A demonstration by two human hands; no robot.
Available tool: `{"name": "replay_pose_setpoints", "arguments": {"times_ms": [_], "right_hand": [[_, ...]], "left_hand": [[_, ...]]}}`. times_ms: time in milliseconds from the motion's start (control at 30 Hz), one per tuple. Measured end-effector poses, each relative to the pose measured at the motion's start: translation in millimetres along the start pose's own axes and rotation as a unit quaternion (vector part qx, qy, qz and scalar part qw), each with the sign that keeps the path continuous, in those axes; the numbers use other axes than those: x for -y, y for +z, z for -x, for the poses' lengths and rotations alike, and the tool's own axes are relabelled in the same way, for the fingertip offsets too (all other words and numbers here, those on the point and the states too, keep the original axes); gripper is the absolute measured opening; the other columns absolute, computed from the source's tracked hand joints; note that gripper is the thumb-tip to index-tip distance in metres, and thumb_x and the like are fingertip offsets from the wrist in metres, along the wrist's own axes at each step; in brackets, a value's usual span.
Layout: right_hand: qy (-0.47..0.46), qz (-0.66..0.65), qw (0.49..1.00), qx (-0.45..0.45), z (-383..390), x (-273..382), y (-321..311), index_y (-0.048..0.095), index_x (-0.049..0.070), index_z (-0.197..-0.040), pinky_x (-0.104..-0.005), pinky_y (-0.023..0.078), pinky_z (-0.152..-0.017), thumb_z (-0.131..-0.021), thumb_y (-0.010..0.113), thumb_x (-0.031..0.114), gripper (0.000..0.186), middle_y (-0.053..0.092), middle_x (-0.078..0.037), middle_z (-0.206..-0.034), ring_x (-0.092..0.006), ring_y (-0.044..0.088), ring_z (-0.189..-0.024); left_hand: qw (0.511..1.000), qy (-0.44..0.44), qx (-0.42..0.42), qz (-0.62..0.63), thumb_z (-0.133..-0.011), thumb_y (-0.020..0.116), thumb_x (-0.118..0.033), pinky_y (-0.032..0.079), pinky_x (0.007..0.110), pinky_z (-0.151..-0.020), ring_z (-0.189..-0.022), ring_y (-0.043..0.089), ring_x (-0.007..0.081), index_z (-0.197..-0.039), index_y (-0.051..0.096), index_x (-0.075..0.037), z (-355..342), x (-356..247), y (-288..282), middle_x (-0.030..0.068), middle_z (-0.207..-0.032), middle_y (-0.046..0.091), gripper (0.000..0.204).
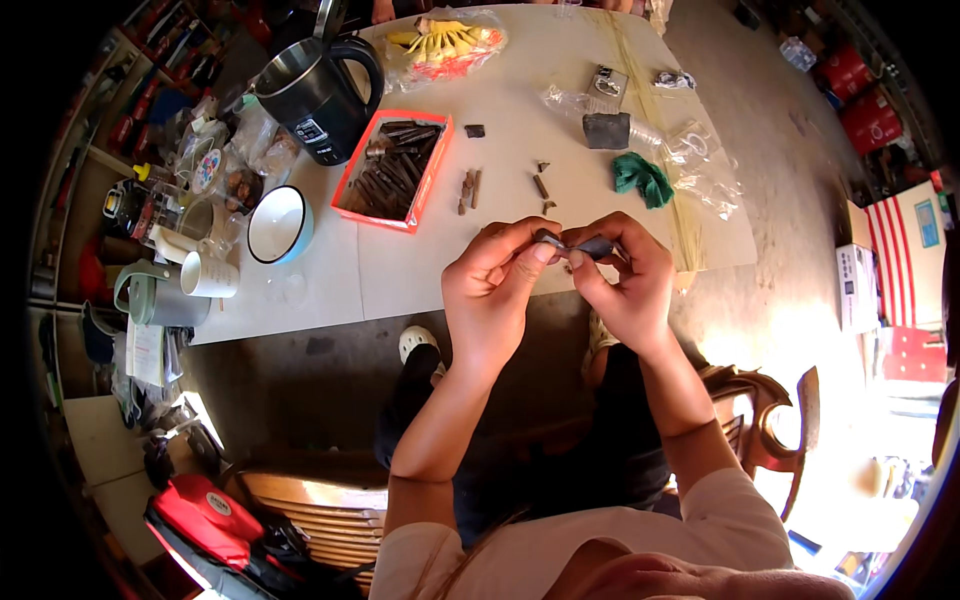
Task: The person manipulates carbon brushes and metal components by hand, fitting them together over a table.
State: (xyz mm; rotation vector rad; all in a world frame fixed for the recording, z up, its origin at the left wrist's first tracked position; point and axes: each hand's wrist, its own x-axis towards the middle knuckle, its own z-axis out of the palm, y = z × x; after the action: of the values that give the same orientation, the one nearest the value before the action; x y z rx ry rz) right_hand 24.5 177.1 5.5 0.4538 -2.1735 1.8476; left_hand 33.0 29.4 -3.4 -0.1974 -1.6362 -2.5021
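Two close thumb-and-finger pinches at the centre of the frame, left bare hand and right bare hand nearly meeting, with a small, dark-grey, hard-looking piece spanning or meeting between the fingertips, one piece or two impossible to tell. Probably light and stiff, perhaps a little slippery, so best held near the ends, clear of the narrow middle. Just above the hands, short, loose, brown stick-like bits, then, at upper left of centre, an open, red-edged rectangular box heaped with dark brown, metal-looking rods.
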Motion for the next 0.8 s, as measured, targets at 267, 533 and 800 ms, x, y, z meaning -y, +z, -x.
{"name": "replay_pose_setpoints", "arguments": {"times_ms": [267,533,800], "right_hand": [[-0.032,0.035,0.999,-0.009,-2.0,-4.7,0.9,0.061,0.000,-0.089,-0.0245,0.051,-0.065,-0.078,0.067,0.001,0.013,0.065,-0.007,-0.083,-0.0119,0.063,-0.072],[-0.044,0.081,0.995,-0.027,-0.8,-6.5,3.1,0.062,0.001,-0.088,-0.0247,0.049,-0.062,-0.074,0.066,0.000,0.014,0.064,-0.007,-0.080,-0.0138,0.062,-0.068],[-0.042,0.078,0.996,-0.019,-0.7,-5.3,2.2,0.061,0.001,-0.087,-0.0248,0.049,-0.062,-0.074,0.067,0.000,0.014,0.064,-0.006,-0.080,-0.0132,0.061,-0.067]], "left_hand": [[1.000,0.014,0.005,-0.006,-0.088,0.063,0.000,0.048,0.026,-0.081,-0.089,0.060,0.0133,-0.105,0.064,0.007,-0.6,2.7,-1.7,0.0084,-0.098,0.061,0.019],[0.999,0.031,-0.004,-0.027,-0.090,0.063,-0.005,0.050,0.028,-0.081,-0.084,0.061,0.0139,-0.105,0.063,0.007,0.6,5.3,1.7,0.0072,-0.094,0.062,0.019],[1.000,0.014,0.002,0.008,-0.089,0.061,0.000,0.050,0.027,-0.082,-0.088,0.061,0.0143,-0.106,0.062,0.008,1.8,5.5,0.9,0.0090,-0.099,0.061,0.019]]}}
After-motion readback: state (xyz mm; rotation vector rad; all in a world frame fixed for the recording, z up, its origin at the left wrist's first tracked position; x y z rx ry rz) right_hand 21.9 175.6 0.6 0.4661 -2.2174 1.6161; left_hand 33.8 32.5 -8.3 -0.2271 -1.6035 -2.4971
